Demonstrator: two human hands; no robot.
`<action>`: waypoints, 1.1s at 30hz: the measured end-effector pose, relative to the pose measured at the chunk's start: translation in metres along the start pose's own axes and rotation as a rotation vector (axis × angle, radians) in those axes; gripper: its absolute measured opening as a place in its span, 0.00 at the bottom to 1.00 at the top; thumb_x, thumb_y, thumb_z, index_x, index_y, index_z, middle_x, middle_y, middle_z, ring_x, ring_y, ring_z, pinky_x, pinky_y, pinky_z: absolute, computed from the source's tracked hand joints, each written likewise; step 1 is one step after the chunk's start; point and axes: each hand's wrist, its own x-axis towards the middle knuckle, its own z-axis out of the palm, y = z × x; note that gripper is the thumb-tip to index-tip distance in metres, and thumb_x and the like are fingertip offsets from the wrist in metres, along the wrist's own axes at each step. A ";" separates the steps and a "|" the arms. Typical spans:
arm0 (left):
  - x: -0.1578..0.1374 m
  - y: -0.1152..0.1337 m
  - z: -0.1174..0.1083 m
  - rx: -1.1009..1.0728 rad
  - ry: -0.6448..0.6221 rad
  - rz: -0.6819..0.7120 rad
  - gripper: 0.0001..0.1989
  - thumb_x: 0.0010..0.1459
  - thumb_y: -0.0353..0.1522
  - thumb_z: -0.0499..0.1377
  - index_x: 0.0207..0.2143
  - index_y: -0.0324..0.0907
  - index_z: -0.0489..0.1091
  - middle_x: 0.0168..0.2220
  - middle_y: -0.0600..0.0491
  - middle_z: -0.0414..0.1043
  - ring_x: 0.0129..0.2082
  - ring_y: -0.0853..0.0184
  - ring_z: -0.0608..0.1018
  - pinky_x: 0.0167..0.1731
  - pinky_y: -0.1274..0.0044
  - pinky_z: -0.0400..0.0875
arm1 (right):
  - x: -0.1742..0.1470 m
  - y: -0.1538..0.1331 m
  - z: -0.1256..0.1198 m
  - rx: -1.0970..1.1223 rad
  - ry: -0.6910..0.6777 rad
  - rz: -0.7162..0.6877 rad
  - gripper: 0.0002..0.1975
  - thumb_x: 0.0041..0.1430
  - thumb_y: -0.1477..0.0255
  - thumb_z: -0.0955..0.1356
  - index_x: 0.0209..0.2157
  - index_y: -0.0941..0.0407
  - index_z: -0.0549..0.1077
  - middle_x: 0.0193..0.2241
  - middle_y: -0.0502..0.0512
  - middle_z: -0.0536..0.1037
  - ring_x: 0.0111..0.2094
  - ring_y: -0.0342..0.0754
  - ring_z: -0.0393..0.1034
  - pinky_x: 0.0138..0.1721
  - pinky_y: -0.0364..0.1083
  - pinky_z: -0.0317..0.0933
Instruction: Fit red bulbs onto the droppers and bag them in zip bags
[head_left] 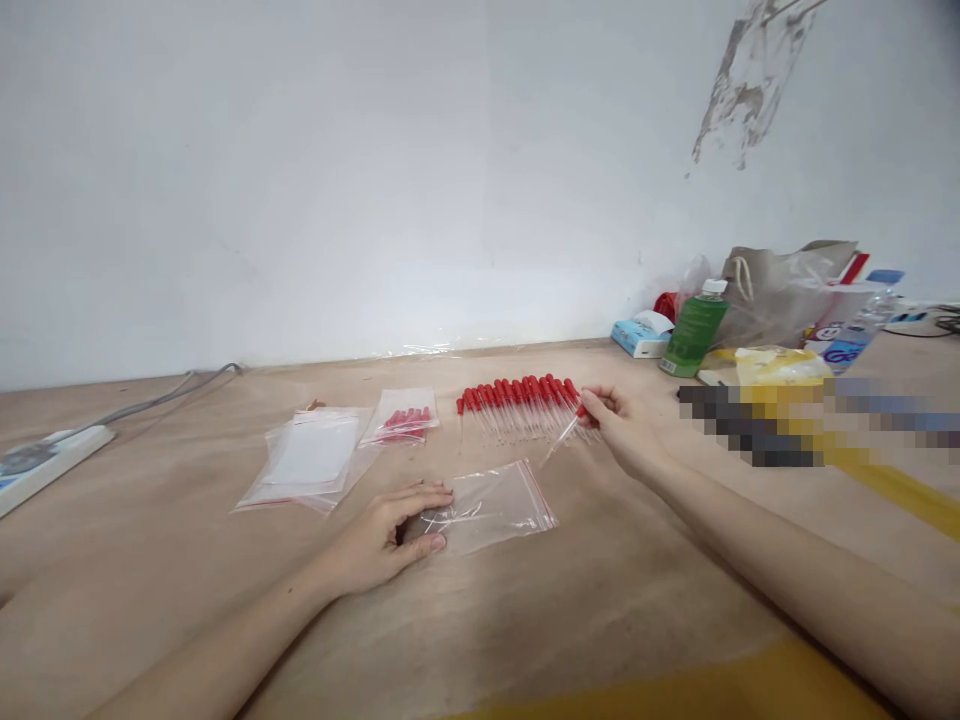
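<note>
My left hand (386, 535) rests on the table at the left end of a clear zip bag (495, 505). Its fingertips touch the plastic, with thumb and fingers apart. The bag lies flat, its red-striped opening toward the right. My right hand (609, 415) pinches a dropper (562, 434) by its red bulb, the thin clear tube slanting down to the left. Just left of that hand, a row of red-bulbed droppers (517, 392) lies side by side, tubes toward me. Left of the row is a zip bag of red bulbs (405, 415).
A stack of bags with white sheets (311, 450) lies at left, near a power strip (52, 455) with a grey cable. Along the right stand a tissue pack (641, 335), a green bottle (694, 330) and plastic bags (780, 295). Yellow tape (892, 485) crosses the table.
</note>
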 end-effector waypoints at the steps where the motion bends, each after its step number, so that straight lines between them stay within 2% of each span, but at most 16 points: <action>1: 0.000 0.000 0.000 0.002 -0.001 0.006 0.19 0.55 0.39 0.55 0.50 0.48 0.64 0.50 0.52 0.67 0.54 0.61 0.64 0.53 0.64 0.58 | -0.007 0.005 -0.004 0.004 0.001 0.020 0.19 0.44 0.56 0.68 0.31 0.56 0.65 0.22 0.48 0.69 0.21 0.40 0.65 0.26 0.43 0.64; 6: 0.000 0.003 -0.003 0.035 -0.002 -0.001 0.19 0.55 0.39 0.54 0.50 0.48 0.64 0.50 0.52 0.67 0.53 0.60 0.64 0.53 0.64 0.58 | -0.028 0.020 0.003 0.061 -0.055 0.119 0.20 0.43 0.55 0.68 0.32 0.55 0.63 0.23 0.50 0.71 0.23 0.42 0.68 0.28 0.45 0.65; 9: -0.001 0.006 -0.004 0.058 -0.007 -0.071 0.22 0.55 0.41 0.54 0.52 0.49 0.61 0.53 0.52 0.64 0.43 0.62 0.72 0.42 0.69 0.68 | -0.036 0.021 0.010 0.115 -0.207 0.164 0.20 0.44 0.58 0.69 0.34 0.54 0.61 0.26 0.51 0.73 0.27 0.45 0.71 0.32 0.47 0.66; 11: -0.003 0.009 -0.005 0.057 -0.021 -0.112 0.24 0.55 0.41 0.53 0.55 0.51 0.56 0.54 0.52 0.63 0.32 0.67 0.74 0.32 0.74 0.70 | -0.042 0.020 0.010 0.040 -0.368 0.111 0.17 0.47 0.60 0.68 0.34 0.55 0.62 0.29 0.52 0.74 0.31 0.45 0.71 0.35 0.48 0.65; 13: -0.004 0.010 -0.006 0.045 -0.031 -0.111 0.26 0.56 0.41 0.52 0.57 0.51 0.52 0.53 0.52 0.63 0.28 0.69 0.73 0.26 0.77 0.69 | -0.045 0.017 0.008 -0.139 -0.517 0.005 0.14 0.48 0.61 0.68 0.32 0.56 0.64 0.30 0.52 0.74 0.33 0.45 0.70 0.36 0.47 0.63; 17: -0.004 0.008 -0.006 0.020 -0.033 -0.099 0.29 0.55 0.41 0.54 0.58 0.52 0.50 0.53 0.52 0.63 0.36 0.65 0.74 0.25 0.79 0.68 | -0.046 0.011 0.006 -0.395 -0.634 -0.228 0.11 0.49 0.63 0.68 0.29 0.57 0.70 0.32 0.53 0.73 0.35 0.46 0.68 0.38 0.47 0.61; 20: -0.003 0.007 -0.005 0.007 -0.036 -0.090 0.29 0.54 0.41 0.54 0.58 0.52 0.50 0.53 0.52 0.63 0.40 0.64 0.73 0.31 0.76 0.70 | -0.047 0.012 0.013 -0.444 -0.639 -0.338 0.11 0.47 0.63 0.69 0.26 0.56 0.71 0.34 0.53 0.72 0.37 0.46 0.66 0.41 0.48 0.59; 23: -0.001 0.007 -0.005 0.011 -0.042 -0.060 0.28 0.54 0.40 0.55 0.57 0.51 0.52 0.53 0.53 0.63 0.48 0.61 0.69 0.43 0.71 0.67 | -0.052 0.015 0.024 -0.568 -0.527 -0.349 0.11 0.44 0.61 0.70 0.25 0.55 0.74 0.39 0.55 0.69 0.42 0.50 0.64 0.45 0.52 0.55; 25: -0.001 0.007 -0.006 0.004 -0.051 -0.042 0.26 0.55 0.40 0.54 0.56 0.49 0.53 0.54 0.52 0.62 0.52 0.61 0.66 0.48 0.69 0.63 | -0.057 0.016 0.028 -0.678 -0.482 -0.348 0.11 0.47 0.59 0.69 0.27 0.52 0.76 0.42 0.56 0.68 0.46 0.53 0.61 0.48 0.56 0.50; 27: 0.000 0.008 -0.007 -0.013 -0.059 -0.037 0.24 0.55 0.40 0.54 0.54 0.48 0.55 0.54 0.51 0.60 0.53 0.62 0.65 0.50 0.69 0.62 | -0.059 0.016 0.027 -0.760 -0.508 -0.362 0.11 0.52 0.59 0.65 0.29 0.49 0.77 0.44 0.55 0.67 0.49 0.53 0.59 0.49 0.58 0.47; 30: 0.000 0.008 -0.007 -0.025 -0.070 -0.036 0.22 0.56 0.39 0.53 0.53 0.47 0.55 0.55 0.51 0.60 0.53 0.63 0.64 0.50 0.69 0.61 | -0.049 0.012 0.019 -0.768 -0.516 -0.377 0.13 0.56 0.63 0.62 0.31 0.51 0.76 0.42 0.55 0.69 0.45 0.50 0.62 0.48 0.55 0.51; 33: 0.000 0.008 -0.006 -0.011 -0.075 -0.017 0.19 0.56 0.40 0.52 0.50 0.47 0.58 0.56 0.50 0.59 0.54 0.62 0.63 0.50 0.68 0.61 | -0.023 0.004 0.013 -0.747 -0.381 -0.383 0.10 0.53 0.65 0.64 0.31 0.54 0.75 0.34 0.54 0.73 0.37 0.48 0.66 0.40 0.48 0.58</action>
